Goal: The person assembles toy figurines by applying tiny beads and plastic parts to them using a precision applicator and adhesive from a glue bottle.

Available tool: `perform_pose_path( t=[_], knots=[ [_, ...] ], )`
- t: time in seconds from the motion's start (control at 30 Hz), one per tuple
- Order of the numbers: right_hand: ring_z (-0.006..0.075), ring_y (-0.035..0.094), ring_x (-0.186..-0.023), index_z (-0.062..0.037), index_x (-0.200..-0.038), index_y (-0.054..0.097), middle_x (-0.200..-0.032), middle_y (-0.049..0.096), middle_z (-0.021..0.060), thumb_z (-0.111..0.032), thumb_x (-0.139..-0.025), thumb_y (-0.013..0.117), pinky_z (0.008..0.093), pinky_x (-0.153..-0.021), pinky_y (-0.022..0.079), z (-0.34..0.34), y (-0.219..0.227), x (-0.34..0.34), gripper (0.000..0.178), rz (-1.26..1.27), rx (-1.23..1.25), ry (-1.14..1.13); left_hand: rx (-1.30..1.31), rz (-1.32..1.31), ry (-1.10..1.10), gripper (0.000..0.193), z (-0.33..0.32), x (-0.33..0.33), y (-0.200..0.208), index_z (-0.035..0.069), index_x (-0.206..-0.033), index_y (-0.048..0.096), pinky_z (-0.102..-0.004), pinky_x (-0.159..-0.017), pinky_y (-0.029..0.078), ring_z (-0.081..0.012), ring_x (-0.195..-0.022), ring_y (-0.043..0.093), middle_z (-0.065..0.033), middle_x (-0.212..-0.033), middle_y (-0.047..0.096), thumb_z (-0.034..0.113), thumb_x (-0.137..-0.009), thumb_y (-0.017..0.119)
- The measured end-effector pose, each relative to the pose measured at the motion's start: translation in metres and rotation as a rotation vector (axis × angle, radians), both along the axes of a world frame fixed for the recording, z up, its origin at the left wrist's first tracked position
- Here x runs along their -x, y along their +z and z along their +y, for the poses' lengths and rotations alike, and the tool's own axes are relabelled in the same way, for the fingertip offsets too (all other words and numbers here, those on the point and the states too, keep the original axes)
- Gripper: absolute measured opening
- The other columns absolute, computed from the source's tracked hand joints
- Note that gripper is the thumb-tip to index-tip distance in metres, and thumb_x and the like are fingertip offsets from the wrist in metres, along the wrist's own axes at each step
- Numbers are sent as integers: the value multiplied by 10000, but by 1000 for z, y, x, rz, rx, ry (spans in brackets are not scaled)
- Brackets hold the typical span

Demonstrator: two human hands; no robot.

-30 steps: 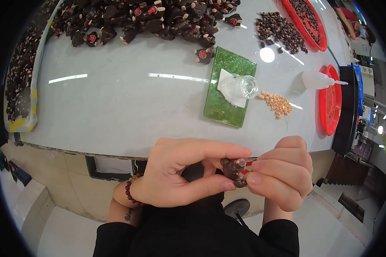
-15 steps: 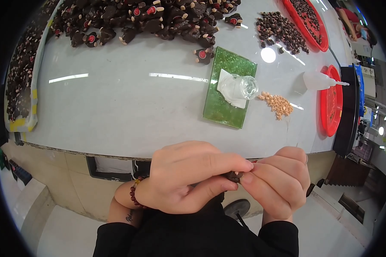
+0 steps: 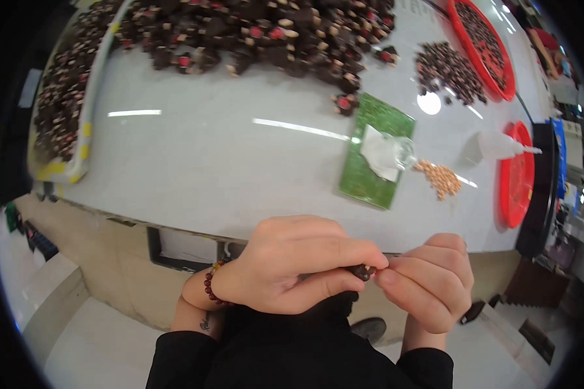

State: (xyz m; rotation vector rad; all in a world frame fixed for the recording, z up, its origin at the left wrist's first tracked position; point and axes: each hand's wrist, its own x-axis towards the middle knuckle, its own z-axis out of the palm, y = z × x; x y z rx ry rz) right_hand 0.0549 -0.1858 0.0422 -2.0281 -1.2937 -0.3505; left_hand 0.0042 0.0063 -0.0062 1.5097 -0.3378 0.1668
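Near the table's front edge, my left hand pinches a small dark brown figure piece between thumb and index finger. A pale bit and a trace of red show on the piece beside the fingertips. My right hand is closed, its thumb and index fingertips pressed together right at the piece's right side; whatever they pinch is hidden. Beyond the hands lies a green slab with a folded white tissue and a small clear cup on it. Little tan pieces form a heap to its right.
Dark brown figures with red and tan parts are heaped at the back. A tray of similar pieces stands far left. On the right are small dark pieces, a red tray, another red tray and a white squeeze bottle.
The view has shifted, so the table and its things sit further right and lower. Both hands keep nearly the same pose, and the brown piece stays in my left fingers.
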Motion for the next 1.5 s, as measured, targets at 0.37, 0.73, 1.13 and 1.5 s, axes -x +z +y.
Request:
perform_pose_path(
  t=[0.37, 0.73, 1.13, 1.5],
  knots=[
    [190, 559, -627, -86, -784, 636, -752, 601, 19, -116, -675, 751, 305, -529, 394, -33, -22, -10, 161, -4, -70, -103, -811, -39, 1146, 283, 181, -9, 35, 44, -1150, 622, -179, -552, 363, -41, -626, 449, 11, -786, 573, 103, -873, 621],
    [230, 532, -596, -5, -773, 616, -729, 587, 87, 14, -675, 674, 314, -517, 385, -71, -29, -29, 116, -93, -45, -317, -1158, 147, 667, 186, 147, -42, 8, 25, -867, 518, -325, -538, 396, -251, -535, 429, -124, -633, 477, 201, -893, 572],
    [242, 516, -818, -56, -788, 643, -939, 576, 75, 31, -626, 697, 322, -635, 425, -83, -45, -45, 192, 48, 203, -498, -530, 310, 742, 164, 167, -31, -6, 73, -807, 451, -194, -470, 266, -46, -518, 344, 33, -624, 447, 180, -905, 527],
    [248, 503, -848, -57, -740, 582, -934, 534, 65, 31, -608, 691, 326, -678, 426, -66, -34, -47, 192, 26, 337, -390, 263, -46, -397, 274, 52, -5, 4, -19, -914, 698, -238, -486, 441, -169, -589, 604, -116, -729, 655, 243, -831, 695]
  ],
)
